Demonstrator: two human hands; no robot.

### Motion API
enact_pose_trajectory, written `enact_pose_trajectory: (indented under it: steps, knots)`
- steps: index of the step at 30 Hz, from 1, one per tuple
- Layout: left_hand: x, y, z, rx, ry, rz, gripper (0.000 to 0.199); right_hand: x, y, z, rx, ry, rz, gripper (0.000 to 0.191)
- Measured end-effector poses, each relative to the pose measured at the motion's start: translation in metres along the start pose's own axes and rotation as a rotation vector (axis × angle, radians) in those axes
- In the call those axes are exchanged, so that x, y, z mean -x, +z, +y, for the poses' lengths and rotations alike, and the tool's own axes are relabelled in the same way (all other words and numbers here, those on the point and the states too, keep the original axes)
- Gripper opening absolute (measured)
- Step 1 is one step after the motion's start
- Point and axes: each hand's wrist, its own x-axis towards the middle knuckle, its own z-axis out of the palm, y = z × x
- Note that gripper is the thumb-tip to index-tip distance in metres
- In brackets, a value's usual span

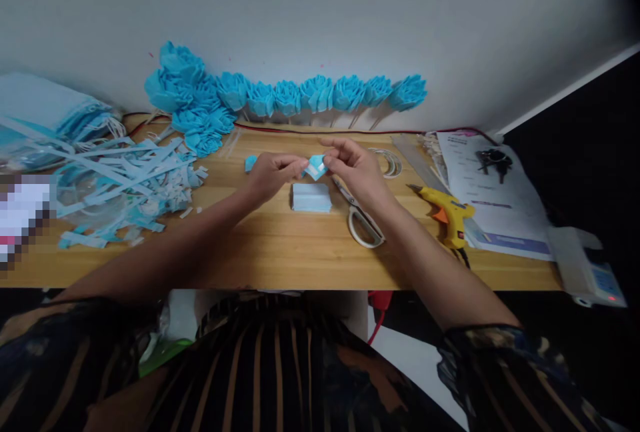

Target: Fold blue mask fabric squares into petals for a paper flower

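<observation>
Above the table (260,245), the left hand (270,177) and right hand (359,169) pinch, just beyond the stack of pale sheets (311,199), a small blue piece (317,168), seemingly mid-fold, and the next move looks to want its edges held even.
</observation>
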Motion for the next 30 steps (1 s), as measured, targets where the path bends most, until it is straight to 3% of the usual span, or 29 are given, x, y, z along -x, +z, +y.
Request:
enact_pose_trajectory:
  steps: [2,5,9,14,21,26,30]
  knots:
    - [-0.011,-0.011,-0.007,-0.107,0.08,-0.021,0.036,-0.009,-0.007,-0.002,0.006,0.0,0.022,0.035]
    - [-0.025,-0.024,-0.024,-0.438,0.252,-0.064,0.038,-0.019,-0.018,0.005,-0.005,0.034,0.088,0.032]
    - [-0.03,-0.014,-0.04,-0.707,0.294,-0.227,0.039,-0.021,-0.027,0.02,0.033,0.136,0.145,0.029]
    - [-0.032,0.001,-0.049,-0.724,0.333,-0.279,0.038,-0.017,-0.029,0.026,0.045,0.18,0.16,0.028]
    - [-0.048,-0.036,-0.069,-0.732,0.251,-0.241,0.043,-0.021,-0.013,0.034,-0.082,0.262,0.119,0.028]
    - [-0.054,-0.054,-0.064,-0.729,0.191,-0.241,0.08,-0.053,0.011,0.042,0.044,0.147,0.026,0.029]
    - [-0.055,-0.055,-0.06,-0.746,0.23,-0.233,0.067,-0.072,0.015,0.041,0.379,-0.078,0.06,0.033]
